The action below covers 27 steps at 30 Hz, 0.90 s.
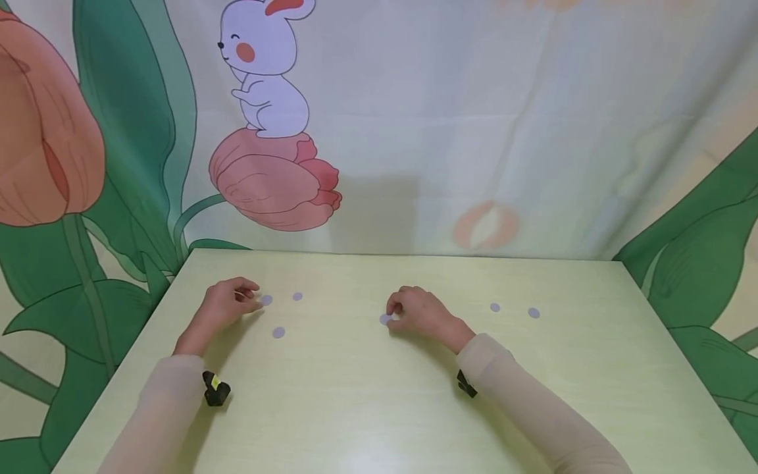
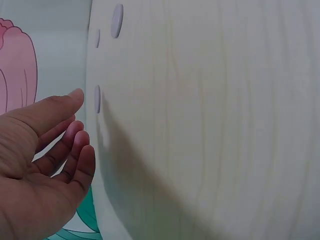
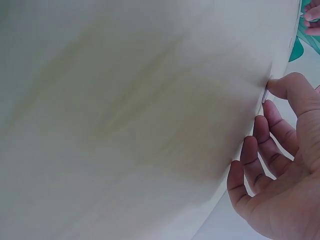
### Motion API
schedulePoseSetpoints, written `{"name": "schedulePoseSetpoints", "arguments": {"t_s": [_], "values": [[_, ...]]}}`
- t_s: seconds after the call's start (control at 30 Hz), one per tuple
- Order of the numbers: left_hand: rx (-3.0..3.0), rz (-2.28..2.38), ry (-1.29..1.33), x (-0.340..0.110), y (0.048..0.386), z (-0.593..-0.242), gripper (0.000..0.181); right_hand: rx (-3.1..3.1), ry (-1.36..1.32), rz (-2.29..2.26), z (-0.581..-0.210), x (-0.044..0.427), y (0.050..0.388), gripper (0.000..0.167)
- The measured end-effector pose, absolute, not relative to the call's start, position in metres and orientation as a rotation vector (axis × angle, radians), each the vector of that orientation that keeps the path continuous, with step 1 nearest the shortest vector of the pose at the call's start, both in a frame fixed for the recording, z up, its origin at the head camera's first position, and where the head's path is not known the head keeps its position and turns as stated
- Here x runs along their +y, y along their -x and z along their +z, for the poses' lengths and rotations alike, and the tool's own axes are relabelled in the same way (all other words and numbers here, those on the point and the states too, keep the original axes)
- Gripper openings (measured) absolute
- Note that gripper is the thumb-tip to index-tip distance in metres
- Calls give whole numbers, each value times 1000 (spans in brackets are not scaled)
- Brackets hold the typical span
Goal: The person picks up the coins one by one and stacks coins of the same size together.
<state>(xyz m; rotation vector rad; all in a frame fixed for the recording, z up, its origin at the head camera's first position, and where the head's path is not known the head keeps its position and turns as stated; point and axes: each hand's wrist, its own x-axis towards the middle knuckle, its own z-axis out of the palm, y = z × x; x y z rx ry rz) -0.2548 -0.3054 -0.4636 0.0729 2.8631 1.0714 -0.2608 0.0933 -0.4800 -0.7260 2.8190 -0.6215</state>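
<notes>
Thumb and forefinger of the right hand (image 1: 423,308) are pinching the rim of a gripped disc (image 1: 383,320) with hardly any gap, the other fingers curving loosely beside them. The disc is sitting about midway between the worktop's side edges, nearer the far edge; whether it is lying flush or lifting slightly, I cannot tell. The fingertips are probably taking the rim because something so thin is offering little else to grasp.

The left hand (image 1: 229,304) is holding nothing: its fingers are bending loosely, thumb standing apart, just beside an untouched disc (image 1: 267,300). That relaxed spread is presumably leaving room for a thin rim.

Beyond it, towards the far left corner, a farther disc (image 1: 298,296) and a nearer disc (image 1: 279,332) are lying apart. Towards the far right corner, an inner disc (image 1: 495,307) and an outer disc (image 1: 534,313) are resting near each other. Their spacing is likely keeping each rim reachable.

The five loose discs are lying flat, broad faces pointing up. Being round, they are showing no long axis; the slanting view is making them look widest from left to right.

Farther out, pale sleeves (image 1: 533,401) are crossing the worktop (image 1: 355,408), and a printed curtain (image 1: 379,131) is hanging behind its far edge.
</notes>
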Motion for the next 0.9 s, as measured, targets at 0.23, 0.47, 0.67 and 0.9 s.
{"name": "schedulePoseSetpoints", "arguments": {"t_s": [0.23, 0.47, 0.67, 0.9], "values": [[2831, 1077, -30, -307, 266, -475, 40, 2823, 735, -614, -479, 94, 262, 15], [2802, 1083, 45, -311, 268, -482, 41, 2812, 735, -611, -478, 93, 262, 15], [2807, 1076, 25, -314, 266, -486, 39, 2809, 725, -607, -475, 90, 259, 15], [2834, 1090, 5, -311, 263, -487, 31, 2801, 735, -609, -476, 89, 260, 15]]}}
